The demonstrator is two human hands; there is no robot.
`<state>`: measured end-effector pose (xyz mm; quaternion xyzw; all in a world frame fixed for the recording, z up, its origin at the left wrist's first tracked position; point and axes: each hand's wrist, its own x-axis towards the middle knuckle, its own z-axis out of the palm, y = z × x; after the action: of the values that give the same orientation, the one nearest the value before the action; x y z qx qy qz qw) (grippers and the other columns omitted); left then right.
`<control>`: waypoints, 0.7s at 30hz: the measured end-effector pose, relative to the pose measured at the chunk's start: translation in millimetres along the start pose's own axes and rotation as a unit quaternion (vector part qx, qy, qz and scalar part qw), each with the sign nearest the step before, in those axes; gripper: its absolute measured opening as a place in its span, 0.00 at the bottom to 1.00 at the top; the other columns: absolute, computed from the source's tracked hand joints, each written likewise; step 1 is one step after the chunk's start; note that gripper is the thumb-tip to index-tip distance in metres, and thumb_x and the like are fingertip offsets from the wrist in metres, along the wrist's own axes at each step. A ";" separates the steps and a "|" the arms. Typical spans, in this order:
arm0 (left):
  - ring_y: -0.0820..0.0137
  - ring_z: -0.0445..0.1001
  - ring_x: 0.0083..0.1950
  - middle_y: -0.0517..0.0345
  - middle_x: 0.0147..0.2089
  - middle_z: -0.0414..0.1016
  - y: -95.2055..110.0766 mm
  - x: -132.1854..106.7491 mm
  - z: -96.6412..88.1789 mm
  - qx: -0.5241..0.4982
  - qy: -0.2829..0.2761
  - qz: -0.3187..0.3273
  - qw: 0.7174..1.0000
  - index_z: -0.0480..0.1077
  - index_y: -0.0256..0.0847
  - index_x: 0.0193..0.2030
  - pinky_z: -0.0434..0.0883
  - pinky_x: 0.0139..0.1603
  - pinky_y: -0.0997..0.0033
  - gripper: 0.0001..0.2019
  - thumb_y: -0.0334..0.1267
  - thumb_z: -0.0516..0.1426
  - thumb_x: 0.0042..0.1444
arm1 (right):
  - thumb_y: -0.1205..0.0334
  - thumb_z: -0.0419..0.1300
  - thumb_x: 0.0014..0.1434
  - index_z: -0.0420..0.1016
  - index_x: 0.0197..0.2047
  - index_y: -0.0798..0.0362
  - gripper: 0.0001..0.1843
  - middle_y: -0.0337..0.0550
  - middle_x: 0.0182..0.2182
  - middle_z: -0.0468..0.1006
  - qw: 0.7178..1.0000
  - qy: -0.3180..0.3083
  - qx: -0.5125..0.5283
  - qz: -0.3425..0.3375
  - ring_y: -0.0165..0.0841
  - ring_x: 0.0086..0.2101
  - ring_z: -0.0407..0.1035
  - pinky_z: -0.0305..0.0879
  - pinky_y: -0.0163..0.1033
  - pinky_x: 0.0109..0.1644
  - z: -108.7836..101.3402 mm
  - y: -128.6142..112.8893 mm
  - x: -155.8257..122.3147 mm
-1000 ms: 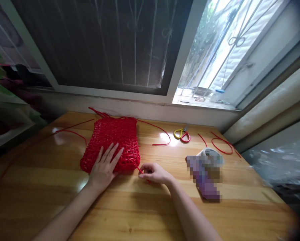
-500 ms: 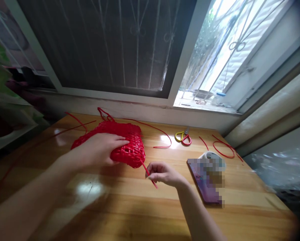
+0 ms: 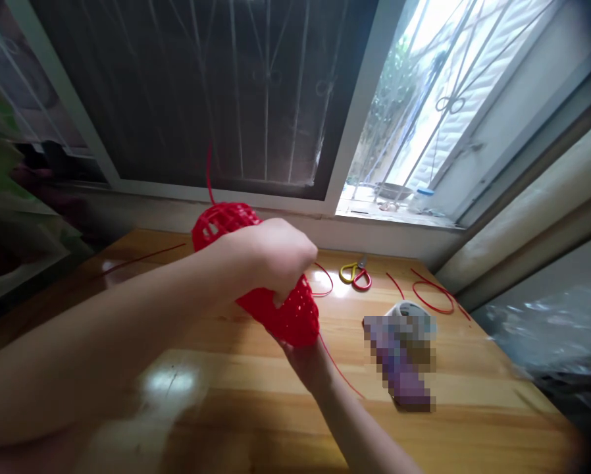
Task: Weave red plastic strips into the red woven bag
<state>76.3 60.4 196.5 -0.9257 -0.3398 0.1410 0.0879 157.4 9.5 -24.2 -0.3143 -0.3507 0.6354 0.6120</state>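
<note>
A red openwork woven basket (image 3: 290,319) of shiny cord is tilted above the wooden table, held in both my hands. My left hand (image 3: 284,253) reaches across its top and grips it, fingers curled over the far side and mostly hidden. From below, my right hand (image 3: 308,362) holds the basket's near end, its fingers out of sight behind the weave. One loose red cord (image 3: 342,372) trails from that end down past my right wrist. Another cord end (image 3: 209,174) sticks up from the far left of the basket.
Scissors (image 3: 357,273) with one yellow and one red handle lie near the table's back edge. Loose red cords (image 3: 434,303) lie at the right and back left. A white tape roll (image 3: 399,309) sits beside a blurred purple phone-like object (image 3: 409,388). A barred window stands behind.
The basket has been lifted off the table and turned. My right hand has let go of the cord and moved under the basket; my left hand has moved right and up with it.
</note>
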 end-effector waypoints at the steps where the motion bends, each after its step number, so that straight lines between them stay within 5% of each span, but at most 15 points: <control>1: 0.71 0.68 0.23 0.63 0.18 0.70 5.5 6.5 -2.1 0.026 0.012 0.011 1.000 0.73 0.41 0.22 0.64 0.34 0.71 0.08 0.34 0.64 0.29 | 0.44 0.52 0.54 0.57 0.57 0.41 0.28 0.41 0.53 0.67 1.000 0.000 0.027 0.000 0.40 0.49 0.65 0.65 0.50 0.49 1.4 3.2 -0.7; 5: 0.70 0.71 0.34 0.59 0.27 0.76 20.7 29.2 7.9 0.099 0.090 0.090 0.987 0.73 0.39 0.23 0.52 0.60 0.60 0.02 0.30 0.59 0.41 | 0.46 0.54 0.54 0.62 0.53 0.38 0.24 0.38 0.55 0.65 0.985 -0.041 0.164 0.024 0.40 0.51 0.63 0.60 0.51 0.54 2.3 15.3 -4.1; 9: 0.68 0.70 0.45 0.58 0.36 0.77 15.9 36.8 32.9 0.053 0.161 0.148 0.974 0.74 0.40 0.30 0.38 0.64 0.53 0.10 0.26 0.53 0.47 | 0.46 0.54 0.54 0.67 0.49 0.42 0.20 0.40 0.52 0.68 0.966 -0.114 0.212 0.093 0.42 0.50 0.65 0.55 0.52 0.56 7.3 22.8 -10.9; 13: 0.62 0.58 0.61 0.55 0.52 0.71 2.8 38.8 63.6 -0.061 0.119 0.212 0.968 0.72 0.40 0.44 0.43 0.65 0.55 0.22 0.27 0.58 0.37 | 0.46 0.54 0.54 0.69 0.48 0.47 0.21 0.46 0.55 0.65 0.963 -0.162 0.158 0.148 0.44 0.47 0.66 0.61 0.52 0.49 10.5 28.8 -15.9; 18: 0.63 0.58 0.61 0.55 0.55 0.69 -1.2 45.3 108.4 -0.181 0.008 0.254 0.950 0.72 0.39 0.45 0.52 0.63 0.63 0.25 0.22 0.53 0.36 | 0.53 0.58 0.54 0.72 0.45 0.52 0.17 0.48 0.46 0.72 0.971 -0.165 -0.042 0.168 0.40 0.41 0.69 0.65 0.48 0.45 -0.3 45.1 -19.2; 21: 0.65 0.57 0.62 0.57 0.56 0.68 -1.8 37.1 130.0 -0.275 0.038 0.259 0.925 0.71 0.41 0.47 0.53 0.63 0.64 0.29 0.19 0.51 0.36 | 0.50 0.56 0.55 0.72 0.45 0.51 0.18 0.46 0.43 0.73 0.964 -0.174 -0.131 0.152 0.38 0.42 0.68 0.63 0.46 0.48 -8.3 51.7 -19.9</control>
<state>60.5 94.8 66.7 -0.9741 -0.1095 0.0246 -0.1965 136.5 -10.2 -72.3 -0.3259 -0.4805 0.7141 0.3911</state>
